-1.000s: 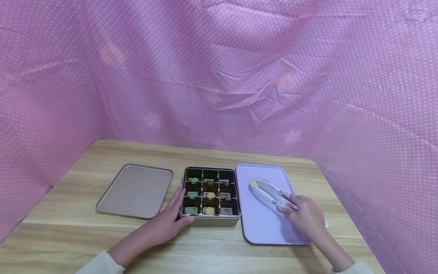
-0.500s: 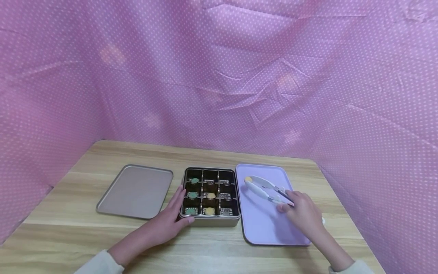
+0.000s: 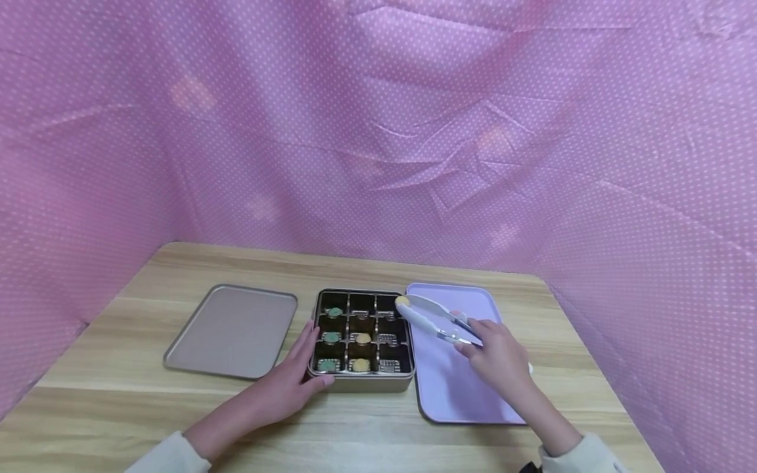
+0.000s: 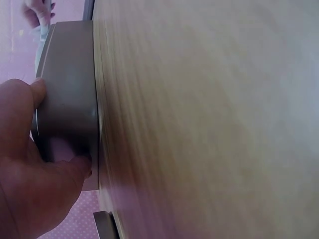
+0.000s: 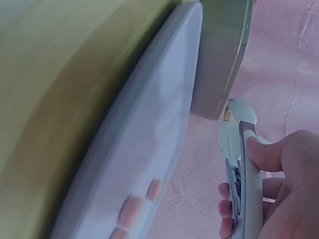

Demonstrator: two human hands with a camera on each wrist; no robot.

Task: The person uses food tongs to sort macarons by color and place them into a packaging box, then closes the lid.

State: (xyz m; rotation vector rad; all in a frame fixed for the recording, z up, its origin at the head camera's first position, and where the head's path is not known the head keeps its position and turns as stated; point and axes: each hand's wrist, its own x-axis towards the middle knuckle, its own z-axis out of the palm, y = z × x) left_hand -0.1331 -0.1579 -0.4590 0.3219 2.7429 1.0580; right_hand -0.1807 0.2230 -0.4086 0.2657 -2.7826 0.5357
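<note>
My left hand [image 3: 284, 391] holds the near left corner of a square tin box [image 3: 369, 383], fingers along its left side and thumb at the front; the left wrist view shows the thumb [image 4: 38, 92] near the rim. Inside, a dark divided insert has green round cookies down the left column and yellow ones in the middle column's two nearer compartments. In my right hand [image 3: 499, 358] I grip white tongs [image 5: 251, 184]. Their tips pinch a small yellow round cookie [image 3: 402, 301], which overlaps the box's far right corner in the head view.
A lilac tray [image 3: 455, 394] lies right beside the box, and several pink pieces [image 5: 131, 211] sit on it. To the left, a flat metal lid [image 3: 236, 332] rests on the wooden table [image 3: 343, 440]. Pink dotted cloth [image 3: 378, 131] hangs behind.
The tongs have lifted the yellow cookie from the lilac tray and carried it left to the box's far right corner. My left hand has kept its place.
</note>
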